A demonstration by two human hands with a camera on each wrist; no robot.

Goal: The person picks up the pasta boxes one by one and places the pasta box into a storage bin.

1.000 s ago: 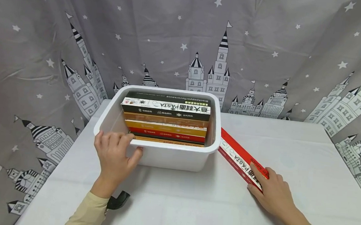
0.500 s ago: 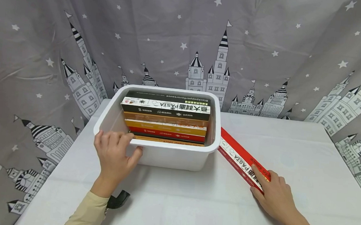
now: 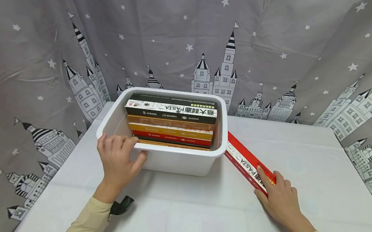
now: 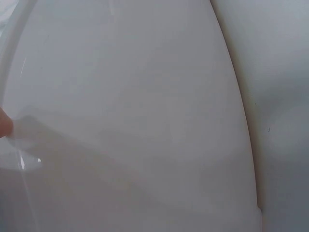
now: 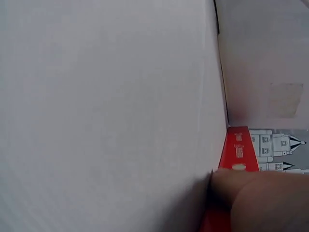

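In the head view my left hand [image 3: 118, 163] grips the near left rim of a white plastic bin [image 3: 175, 162], fingers over the rim and thumb against the outer wall. Its thumb [image 4: 5, 123] just shows at the edge of the left wrist view. My right hand [image 3: 281, 200] holds the near end of a red pasta box [image 3: 248, 161], thumb on the near side and fingers over the top. That box lies slantwise on the table, its far end close by the bin's right side. In the right wrist view a finger lies against the red box [image 5: 239, 150].
Several pasta boxes [image 3: 173, 115] stand packed in the bin, black, brown, yellow and red. The bin rests on a white-covered table [image 3: 192, 207]. Behind hangs a grey curtain [image 3: 166, 30] printed with castles and stars. A black wrist camera [image 3: 122, 205] juts from the left wrist.
My right hand and the red pasta box slid slightly toward the lower right, then slightly back up and left. The left hand and the bin have stayed in place.
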